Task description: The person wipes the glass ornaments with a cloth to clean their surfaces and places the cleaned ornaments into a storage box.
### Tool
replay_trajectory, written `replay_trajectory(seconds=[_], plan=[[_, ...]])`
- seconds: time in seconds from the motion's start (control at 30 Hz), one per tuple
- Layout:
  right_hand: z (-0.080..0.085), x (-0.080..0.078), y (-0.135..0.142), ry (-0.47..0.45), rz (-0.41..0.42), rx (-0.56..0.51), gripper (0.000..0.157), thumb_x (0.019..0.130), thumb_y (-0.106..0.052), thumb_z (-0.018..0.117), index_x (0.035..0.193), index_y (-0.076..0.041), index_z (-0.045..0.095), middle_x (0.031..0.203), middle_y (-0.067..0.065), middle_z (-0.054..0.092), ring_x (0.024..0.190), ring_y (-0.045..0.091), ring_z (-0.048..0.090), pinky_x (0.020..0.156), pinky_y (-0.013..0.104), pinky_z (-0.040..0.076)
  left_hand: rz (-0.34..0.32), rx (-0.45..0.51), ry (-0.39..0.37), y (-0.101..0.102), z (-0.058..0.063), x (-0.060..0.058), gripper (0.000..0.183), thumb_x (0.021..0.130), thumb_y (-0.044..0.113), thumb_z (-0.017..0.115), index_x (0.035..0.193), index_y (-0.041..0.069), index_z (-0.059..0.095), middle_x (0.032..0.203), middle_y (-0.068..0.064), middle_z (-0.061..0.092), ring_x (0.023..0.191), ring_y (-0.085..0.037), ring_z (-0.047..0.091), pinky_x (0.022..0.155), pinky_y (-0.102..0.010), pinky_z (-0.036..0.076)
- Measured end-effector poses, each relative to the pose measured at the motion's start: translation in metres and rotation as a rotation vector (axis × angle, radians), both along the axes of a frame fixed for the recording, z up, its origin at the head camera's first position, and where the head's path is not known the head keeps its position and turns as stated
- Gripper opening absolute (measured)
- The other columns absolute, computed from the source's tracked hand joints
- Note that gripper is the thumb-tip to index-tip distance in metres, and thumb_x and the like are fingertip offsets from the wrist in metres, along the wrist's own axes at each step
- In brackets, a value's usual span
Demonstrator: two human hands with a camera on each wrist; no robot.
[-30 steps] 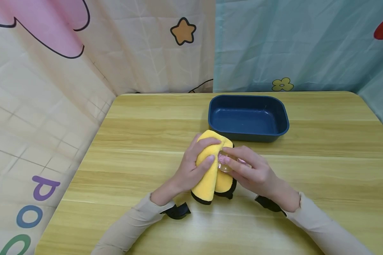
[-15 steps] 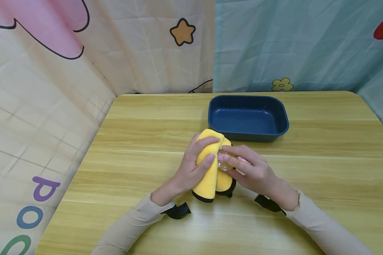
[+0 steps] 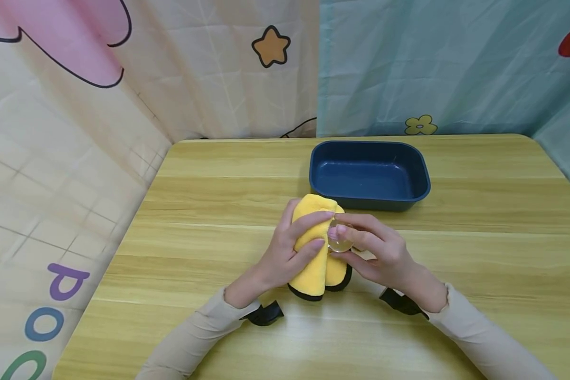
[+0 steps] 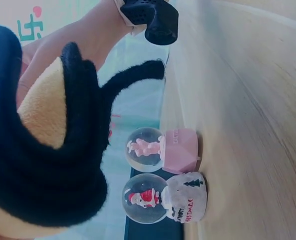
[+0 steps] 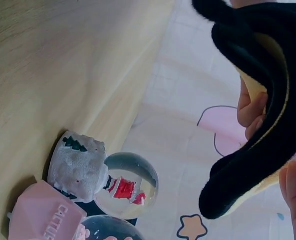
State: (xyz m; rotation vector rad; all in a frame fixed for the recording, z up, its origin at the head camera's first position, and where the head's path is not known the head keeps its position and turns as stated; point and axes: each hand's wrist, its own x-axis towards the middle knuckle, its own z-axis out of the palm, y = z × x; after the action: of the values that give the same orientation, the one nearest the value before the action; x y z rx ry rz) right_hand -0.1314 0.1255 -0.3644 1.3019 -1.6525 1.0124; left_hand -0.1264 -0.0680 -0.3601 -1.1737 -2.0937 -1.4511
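In the head view my left hand point(image 3: 280, 256) holds a folded yellow cloth point(image 3: 313, 277) with black edging, fingers and thumb bent over its right side. My right hand point(image 3: 385, 250) pinches a clear snow globe point(image 3: 341, 246) against that cloth. Its base is hidden. Two more snow globes stand upright on the table in the wrist views: one with a pink base point(image 4: 181, 150) and pink figure, one with a white base point(image 4: 187, 197) and a Santa figure. They are side by side. From the head camera, hands and cloth seem to cover them.
A dark blue rectangular bin point(image 3: 370, 205) stands on the wooden table point(image 3: 209, 221) just beyond the cloth. Patterned curtains point(image 3: 228, 79) hang behind and to the left. Black straps or mounts point(image 3: 265, 314) sit at both wrists.
The cloth and my left fingers have shifted slightly right. My right hand has turned the globe a little, and the pink patch formerly visible between its fingers is out of sight.
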Motion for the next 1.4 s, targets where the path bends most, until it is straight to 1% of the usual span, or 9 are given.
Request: replay_trajectory(seconds=[0.17, 0.3, 0.43, 0.57, 0.67, 0.87, 1.13, 1.27, 1.4], plan=[[0.001, 0.001, 0.001, -0.092, 0.027, -0.034, 0.038, 0.082, -0.023, 0.071, 0.095, 0.012, 0.060, 0.096, 0.025, 0.062, 0.088, 0.014, 0.061, 0.073, 0.012, 0.051, 0.009, -0.011, 0.079, 0.001, 0.000, -0.001, 0.034, 0.098, 0.040, 0.043, 0.121, 0.015, 0.050, 0.123, -0.019, 0.043, 0.108, -0.026, 0.047, 0.081, -0.028, 0.049], [0.000, 0.003, 0.001, -0.210, 0.089, -0.087, 0.042, 0.080, -0.020, 0.074, 0.096, 0.015, 0.059, 0.099, 0.022, 0.062, 0.083, 0.013, 0.059, 0.071, 0.013, 0.050, 0.030, -0.027, 0.131, 0.000, 0.001, -0.001, 0.033, 0.098, 0.039, 0.043, 0.118, 0.014, 0.051, 0.121, -0.019, 0.044, 0.107, -0.026, 0.048, 0.081, -0.028, 0.050], [0.000, 0.007, 0.000, -0.444, 0.217, -0.159, 0.041, 0.078, -0.010, 0.075, 0.100, 0.019, 0.055, 0.104, 0.010, 0.063, 0.080, 0.008, 0.059, 0.068, 0.012, 0.052, 0.038, -0.048, 0.179, 0.000, 0.001, -0.001, 0.033, 0.097, 0.039, 0.044, 0.117, 0.013, 0.051, 0.122, -0.021, 0.043, 0.105, -0.027, 0.049, 0.082, -0.029, 0.050], [0.002, 0.013, 0.001, -0.715, 0.254, -0.193, 0.036, 0.077, 0.006, 0.071, 0.104, 0.019, 0.051, 0.104, -0.004, 0.063, 0.075, 0.004, 0.062, 0.061, 0.017, 0.054, 0.054, -0.078, 0.247, 0.000, 0.000, -0.002, 0.033, 0.096, 0.039, 0.046, 0.116, 0.013, 0.053, 0.124, -0.022, 0.042, 0.108, -0.028, 0.050, 0.084, -0.031, 0.050], [0.005, 0.016, 0.003, -0.870, 0.253, -0.181, 0.030, 0.078, 0.011, 0.066, 0.104, 0.014, 0.052, 0.098, -0.006, 0.062, 0.068, 0.006, 0.063, 0.056, 0.022, 0.055, 0.068, -0.099, 0.283, -0.001, 0.000, -0.002, 0.033, 0.096, 0.039, 0.046, 0.116, 0.014, 0.054, 0.124, -0.021, 0.042, 0.110, -0.029, 0.050, 0.086, -0.031, 0.050], [0.008, 0.016, 0.006, -1.087, 0.272, -0.165, 0.032, 0.082, 0.010, 0.062, 0.106, -0.012, 0.055, 0.091, -0.004, 0.062, 0.063, 0.011, 0.065, 0.056, 0.027, 0.056, 0.083, -0.126, 0.305, -0.001, -0.001, -0.004, 0.034, 0.096, 0.040, 0.045, 0.116, 0.014, 0.054, 0.123, -0.020, 0.043, 0.110, -0.028, 0.050, 0.086, -0.032, 0.050], [0.008, 0.017, 0.007, -1.161, 0.246, -0.116, 0.027, 0.085, 0.002, 0.063, 0.105, -0.014, 0.054, 0.087, -0.003, 0.059, 0.061, 0.011, 0.059, 0.054, 0.023, 0.052, 0.093, -0.135, 0.309, -0.003, -0.004, -0.004, 0.033, 0.097, 0.040, 0.044, 0.116, 0.015, 0.054, 0.122, -0.020, 0.044, 0.108, -0.028, 0.051, 0.085, -0.032, 0.051], [0.010, 0.018, 0.007, -1.106, 0.235, -0.099, 0.028, 0.083, 0.004, 0.065, 0.106, -0.005, 0.054, 0.086, -0.004, 0.058, 0.058, 0.012, 0.055, 0.050, 0.022, 0.049, 0.084, -0.126, 0.321, -0.003, -0.005, -0.004, 0.033, 0.096, 0.039, 0.045, 0.116, 0.015, 0.054, 0.122, -0.020, 0.044, 0.108, -0.028, 0.051, 0.085, -0.032, 0.051], [0.011, 0.021, 0.005, -0.970, 0.181, -0.080, 0.036, 0.076, 0.012, 0.068, 0.108, 0.005, 0.053, 0.090, -0.006, 0.059, 0.057, 0.010, 0.054, 0.050, 0.020, 0.050, 0.065, -0.108, 0.301, -0.003, -0.005, -0.005, 0.033, 0.097, 0.039, 0.045, 0.116, 0.014, 0.054, 0.122, -0.020, 0.044, 0.109, -0.028, 0.051, 0.085, -0.032, 0.050]])
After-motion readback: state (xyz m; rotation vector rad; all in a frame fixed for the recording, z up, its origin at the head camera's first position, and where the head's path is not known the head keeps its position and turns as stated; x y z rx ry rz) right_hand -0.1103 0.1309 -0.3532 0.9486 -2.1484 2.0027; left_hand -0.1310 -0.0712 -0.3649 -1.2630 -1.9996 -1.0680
